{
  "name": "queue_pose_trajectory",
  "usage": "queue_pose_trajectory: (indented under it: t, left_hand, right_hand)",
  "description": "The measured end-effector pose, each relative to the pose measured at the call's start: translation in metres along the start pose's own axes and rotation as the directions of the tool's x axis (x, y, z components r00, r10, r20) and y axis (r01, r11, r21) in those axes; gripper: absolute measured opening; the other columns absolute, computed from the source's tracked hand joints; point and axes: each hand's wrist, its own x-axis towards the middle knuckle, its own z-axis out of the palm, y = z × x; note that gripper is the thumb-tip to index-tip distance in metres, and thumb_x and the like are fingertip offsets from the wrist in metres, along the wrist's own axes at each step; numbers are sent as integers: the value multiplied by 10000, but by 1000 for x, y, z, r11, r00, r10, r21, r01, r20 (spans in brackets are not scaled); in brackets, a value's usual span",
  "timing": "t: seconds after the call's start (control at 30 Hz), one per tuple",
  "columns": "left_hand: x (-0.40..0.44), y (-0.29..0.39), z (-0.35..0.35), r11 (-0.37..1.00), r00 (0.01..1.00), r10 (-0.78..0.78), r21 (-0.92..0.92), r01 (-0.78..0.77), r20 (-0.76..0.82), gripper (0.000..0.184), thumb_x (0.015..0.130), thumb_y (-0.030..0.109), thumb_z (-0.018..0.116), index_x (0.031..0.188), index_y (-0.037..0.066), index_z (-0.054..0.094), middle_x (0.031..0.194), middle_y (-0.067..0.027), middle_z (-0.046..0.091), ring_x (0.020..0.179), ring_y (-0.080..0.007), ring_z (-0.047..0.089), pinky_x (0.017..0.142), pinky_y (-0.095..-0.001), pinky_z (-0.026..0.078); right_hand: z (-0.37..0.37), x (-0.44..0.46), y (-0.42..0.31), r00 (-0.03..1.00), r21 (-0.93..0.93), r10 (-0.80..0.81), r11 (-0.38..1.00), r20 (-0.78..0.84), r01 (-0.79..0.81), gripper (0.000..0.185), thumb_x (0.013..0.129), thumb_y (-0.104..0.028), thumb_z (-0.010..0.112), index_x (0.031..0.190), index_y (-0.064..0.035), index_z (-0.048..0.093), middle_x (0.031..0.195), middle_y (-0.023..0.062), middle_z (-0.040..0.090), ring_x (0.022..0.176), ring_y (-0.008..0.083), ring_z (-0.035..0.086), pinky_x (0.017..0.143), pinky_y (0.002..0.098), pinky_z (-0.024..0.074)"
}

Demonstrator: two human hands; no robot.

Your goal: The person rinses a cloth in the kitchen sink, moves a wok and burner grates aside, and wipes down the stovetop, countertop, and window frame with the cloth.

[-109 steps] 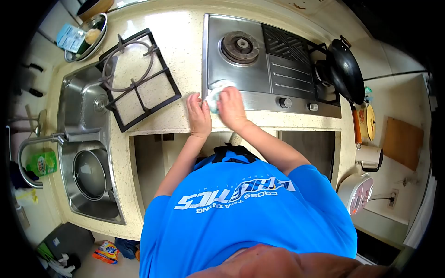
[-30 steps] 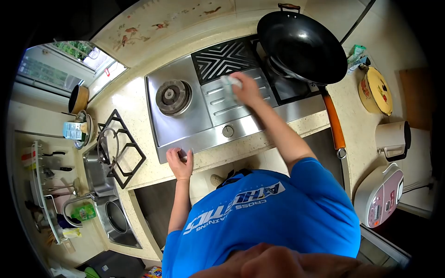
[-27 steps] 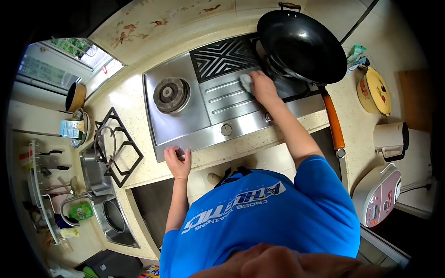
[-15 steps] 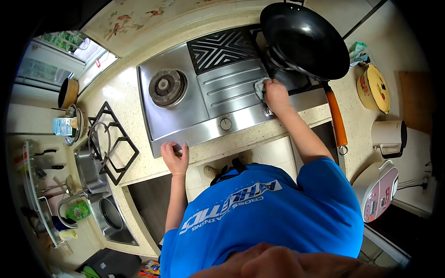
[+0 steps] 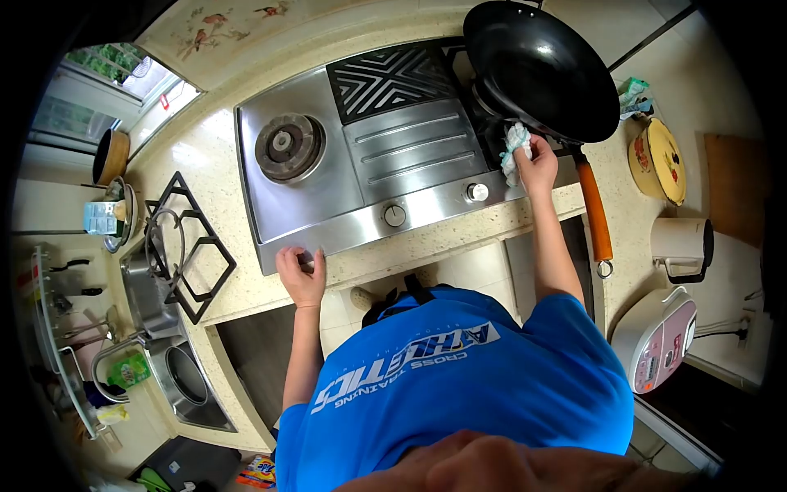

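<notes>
My right hand (image 5: 538, 168) is closed on a crumpled white and pale green cloth (image 5: 515, 152) at the right part of the steel stove (image 5: 328, 197), just below the wok (image 5: 537, 74). Beside the cloth is a control knob (image 5: 477, 192). At the stove's front left corner rests my left hand (image 5: 302, 275), its fingers apart and holding nothing. An uncovered burner (image 5: 288, 148) shows on the stove's left side. The black slotted panel (image 5: 389, 82) lies behind the ridged steel plate (image 5: 414, 150). The wok's orange handle (image 5: 596, 209) points toward the front edge.
A removed pan support (image 5: 215, 283) lies on the counter near the sink (image 5: 152, 287). A pan (image 5: 187, 373) sits in the lower basin. On the right are a yellow pot (image 5: 658, 160), a kettle (image 5: 680, 246) and a rice cooker (image 5: 656, 340).
My right hand has moved the cloth rightward, from the ridged plate to beneath the wok. My left hand, earlier beside the cloth, now rests at the stove's corner. The view has shifted.
</notes>
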Motion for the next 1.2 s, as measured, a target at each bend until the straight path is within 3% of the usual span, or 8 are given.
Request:
queue_pose_trajectory:
  t: [0.07,0.2,0.4,0.63,0.73,0.9,1.0,1.2]
  left_hand:
    - [2,1,0,997,996,76,24,-75,-37,288,720,84,740,881,28,508,895,-112,485,733,-240,507,649,-324,445]
    - [3,0,2,995,994,100,32,-99,-47,289,718,85,740,879,28,507,897,-113,486,736,-240,507,649,-324,444]
    - [3,2,1,994,994,103,46,-101,-37,284,719,85,735,879,32,507,903,-114,488,748,-239,508,655,-320,441]
    - [-2,-3,3,999,1000,27,34,-26,-6,311,706,127,748,870,34,501,893,-138,491,772,-290,507,670,-368,440]
    - [3,-2,1,997,999,36,75,-36,3,309,706,128,748,863,31,500,882,-138,486,777,-291,505,669,-367,436]
    - [0,-1,2,998,1000,19,56,-19,-2,309,708,134,748,861,32,499,874,-132,482,769,-290,505,668,-373,435]
    - [0,0,3,998,999,47,50,-46,-13,281,735,115,737,846,26,495,841,-101,462,693,-231,491,622,-329,427]
    - [0,-2,3,997,997,61,53,-59,-45,274,733,102,734,843,27,494,853,-104,472,697,-231,500,613,-321,433]
  right_hand:
    - [-3,-1,-2,984,26,-64,998,166,60,275,752,-72,679,1013,8,640,888,102,682,770,138,638,702,263,492]
    - [19,-10,-45,807,-409,-133,808,575,424,348,688,-126,724,1027,-68,669,907,160,666,846,329,635,787,386,499]
    - [64,-6,-59,821,-695,134,618,554,368,196,723,-126,647,891,-25,638,879,191,661,836,354,637,755,426,517]
    - [129,-62,-85,615,-283,-75,840,785,464,292,706,-178,653,974,-69,617,934,138,646,912,321,613,809,410,494]
    - [121,-57,-105,773,-211,-56,947,632,242,265,706,-152,655,963,-91,641,943,124,632,947,312,600,828,392,484]
    - [50,-12,-84,850,-558,-43,736,526,382,321,736,-84,632,1052,-140,651,1035,61,662,957,276,590,814,370,498]
    - [32,-16,-48,805,-436,-219,747,551,501,332,751,-80,631,1077,-145,629,1039,43,659,943,278,566,812,355,486]
    - [-3,-33,-60,742,-476,-78,721,666,503,335,757,-81,636,1087,-136,612,1062,43,646,954,282,556,839,347,469]
